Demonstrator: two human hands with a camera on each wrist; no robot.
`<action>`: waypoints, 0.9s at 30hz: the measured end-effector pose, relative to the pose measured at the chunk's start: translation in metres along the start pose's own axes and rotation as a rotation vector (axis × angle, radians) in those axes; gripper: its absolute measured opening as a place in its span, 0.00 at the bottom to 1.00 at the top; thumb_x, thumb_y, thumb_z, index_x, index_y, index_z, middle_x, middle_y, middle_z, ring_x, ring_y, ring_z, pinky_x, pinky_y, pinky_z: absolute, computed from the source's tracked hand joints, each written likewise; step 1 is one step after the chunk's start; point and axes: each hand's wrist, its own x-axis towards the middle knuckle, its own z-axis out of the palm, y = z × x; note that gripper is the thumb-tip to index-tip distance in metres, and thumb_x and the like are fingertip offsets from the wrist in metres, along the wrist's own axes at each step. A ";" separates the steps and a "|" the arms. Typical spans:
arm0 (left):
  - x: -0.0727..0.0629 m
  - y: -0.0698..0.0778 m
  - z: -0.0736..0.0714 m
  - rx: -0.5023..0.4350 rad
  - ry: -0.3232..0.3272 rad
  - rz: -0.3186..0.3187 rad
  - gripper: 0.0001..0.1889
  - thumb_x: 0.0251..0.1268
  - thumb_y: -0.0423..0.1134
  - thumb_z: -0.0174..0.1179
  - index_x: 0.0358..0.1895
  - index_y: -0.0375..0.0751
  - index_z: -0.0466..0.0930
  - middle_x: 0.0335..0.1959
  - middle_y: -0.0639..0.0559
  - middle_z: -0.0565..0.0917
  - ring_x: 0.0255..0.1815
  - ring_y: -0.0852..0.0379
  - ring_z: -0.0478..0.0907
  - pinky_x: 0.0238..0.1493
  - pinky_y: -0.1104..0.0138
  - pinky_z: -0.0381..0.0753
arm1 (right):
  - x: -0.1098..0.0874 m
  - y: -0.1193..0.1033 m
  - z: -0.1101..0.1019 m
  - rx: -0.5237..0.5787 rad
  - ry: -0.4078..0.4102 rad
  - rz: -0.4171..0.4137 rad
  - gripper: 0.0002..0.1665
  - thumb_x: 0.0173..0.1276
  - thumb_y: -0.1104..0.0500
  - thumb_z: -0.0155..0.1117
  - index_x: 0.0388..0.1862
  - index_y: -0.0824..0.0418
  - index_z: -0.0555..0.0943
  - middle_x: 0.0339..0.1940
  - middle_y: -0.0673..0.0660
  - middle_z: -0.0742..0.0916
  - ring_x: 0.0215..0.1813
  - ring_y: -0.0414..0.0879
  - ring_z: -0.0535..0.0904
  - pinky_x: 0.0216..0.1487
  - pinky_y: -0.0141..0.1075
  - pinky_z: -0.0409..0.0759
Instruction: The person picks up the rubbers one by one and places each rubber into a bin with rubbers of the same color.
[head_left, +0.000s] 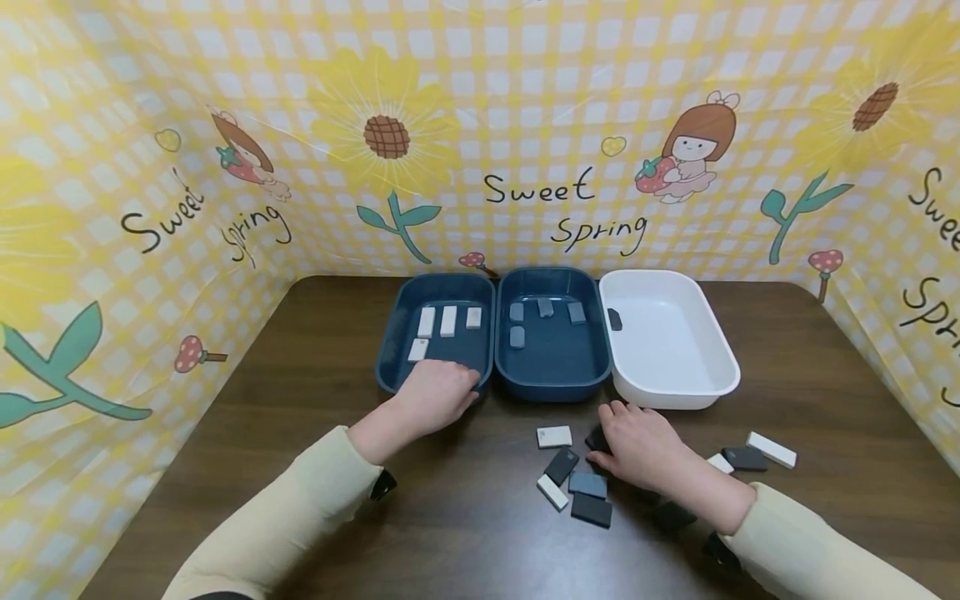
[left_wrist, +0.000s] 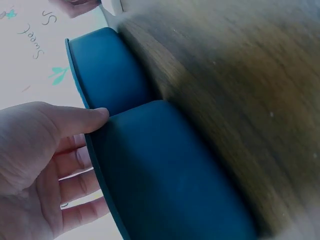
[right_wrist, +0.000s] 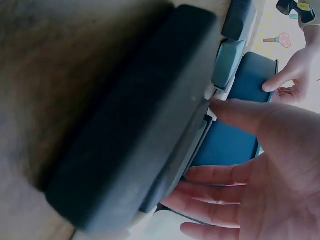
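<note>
My left hand (head_left: 438,393) is at the front right corner of the left blue bin (head_left: 386,379), its thumb (left_wrist: 97,117) on the rim and its fingers behind the wall. Several white blocks (head_left: 448,321) lie inside that bin. On the table before the white bin, my right hand (head_left: 645,442) holds a small black block (head_left: 596,439) between thumb and fingertips, partly covering it. Left of this hand lie a white block (head_left: 553,437), a grey-blue block (head_left: 588,484) and a black block (head_left: 592,510). Another dark block (right_wrist: 135,120) looms large in the right wrist view.
The middle blue bin (head_left: 553,390) contains several grey-blue blocks (head_left: 546,307). In the white bin (head_left: 675,396), one black block (head_left: 615,319) lies by the left wall. Right of my right hand are a black block (head_left: 745,458) and a long white block (head_left: 772,450). A patterned cloth (head_left: 480,100) hangs behind.
</note>
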 end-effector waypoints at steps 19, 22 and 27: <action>0.005 0.003 -0.002 -0.084 -0.044 -0.107 0.10 0.63 0.41 0.66 0.25 0.44 0.84 0.16 0.57 0.76 0.19 0.59 0.72 0.26 0.68 0.74 | -0.001 0.011 -0.010 0.173 -0.039 -0.144 0.20 0.55 0.54 0.77 0.39 0.61 0.79 0.32 0.53 0.81 0.29 0.42 0.73 0.33 0.37 0.78; 0.003 0.005 -0.003 -0.104 -0.044 -0.138 0.09 0.62 0.41 0.67 0.25 0.43 0.85 0.15 0.57 0.76 0.18 0.59 0.71 0.25 0.67 0.74 | -0.008 0.016 -0.019 0.225 -0.015 -0.209 0.17 0.53 0.56 0.78 0.36 0.58 0.79 0.31 0.49 0.80 0.28 0.39 0.72 0.32 0.35 0.77; 0.003 0.005 -0.010 -0.126 -0.025 -0.177 0.12 0.59 0.50 0.68 0.31 0.45 0.86 0.17 0.57 0.77 0.18 0.60 0.70 0.22 0.67 0.71 | -0.017 0.030 -0.038 0.267 0.040 -0.293 0.16 0.52 0.58 0.78 0.35 0.56 0.79 0.32 0.47 0.81 0.29 0.37 0.72 0.32 0.35 0.77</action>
